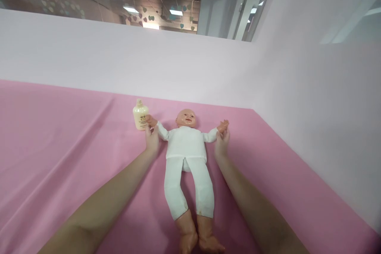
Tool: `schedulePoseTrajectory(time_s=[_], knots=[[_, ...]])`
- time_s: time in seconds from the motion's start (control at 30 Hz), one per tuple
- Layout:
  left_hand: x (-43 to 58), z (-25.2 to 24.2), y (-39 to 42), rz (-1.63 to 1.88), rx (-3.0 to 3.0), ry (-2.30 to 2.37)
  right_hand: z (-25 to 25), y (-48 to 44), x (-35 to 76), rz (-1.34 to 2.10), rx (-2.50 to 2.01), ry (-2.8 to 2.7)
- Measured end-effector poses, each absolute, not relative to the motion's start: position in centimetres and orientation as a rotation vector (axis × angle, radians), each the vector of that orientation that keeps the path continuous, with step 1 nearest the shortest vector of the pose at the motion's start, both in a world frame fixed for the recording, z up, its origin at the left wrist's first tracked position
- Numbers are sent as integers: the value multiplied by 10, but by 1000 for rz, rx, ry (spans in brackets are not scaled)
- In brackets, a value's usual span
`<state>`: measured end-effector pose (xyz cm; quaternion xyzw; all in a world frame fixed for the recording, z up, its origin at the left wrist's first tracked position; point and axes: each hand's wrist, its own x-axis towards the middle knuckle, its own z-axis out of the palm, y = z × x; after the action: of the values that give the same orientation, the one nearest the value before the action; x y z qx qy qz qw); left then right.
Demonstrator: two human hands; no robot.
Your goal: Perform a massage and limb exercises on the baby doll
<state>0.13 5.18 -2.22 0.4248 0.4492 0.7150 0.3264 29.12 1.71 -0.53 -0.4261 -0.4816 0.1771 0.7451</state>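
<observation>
Left hand (152, 141), right hand (222, 145) flanking doll (185, 143), lightly curled, holding its wrists; likely posing arms, next move needing gentleness.

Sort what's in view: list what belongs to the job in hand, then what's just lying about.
In the job:
Baby doll, lying face up
Left hand and right hand, one at each doll wrist
Pink sheet, under the doll

Apparently just about:
Pale yellow bottle, upright, held by neither hand
Heart-shaped decorations, in the background
</observation>
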Motion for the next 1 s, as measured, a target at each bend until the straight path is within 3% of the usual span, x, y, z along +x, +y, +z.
schedulePoseTrajectory(time_s=[0.17,0.4,0.57,0.67,0.83,1.0], knots=[[-9,-28,59,1905,1014,1297,-10,21,303,362,-1024,-957],[6,-14,42,1658,1902,1185,-1,7,291,59,-1010,-1722],[13,-16,37,1483,2403,1217,-4,1,285,-64,-1031,-1960],[12,-17,40,1535,2262,1218,-4,3,284,62,-1030,-1816],[4,-21,48,1767,1546,1169,0,11,288,409,-939,-1312],[-8,-26,56,1841,1109,1193,2,16,298,492,-929,-1056]])
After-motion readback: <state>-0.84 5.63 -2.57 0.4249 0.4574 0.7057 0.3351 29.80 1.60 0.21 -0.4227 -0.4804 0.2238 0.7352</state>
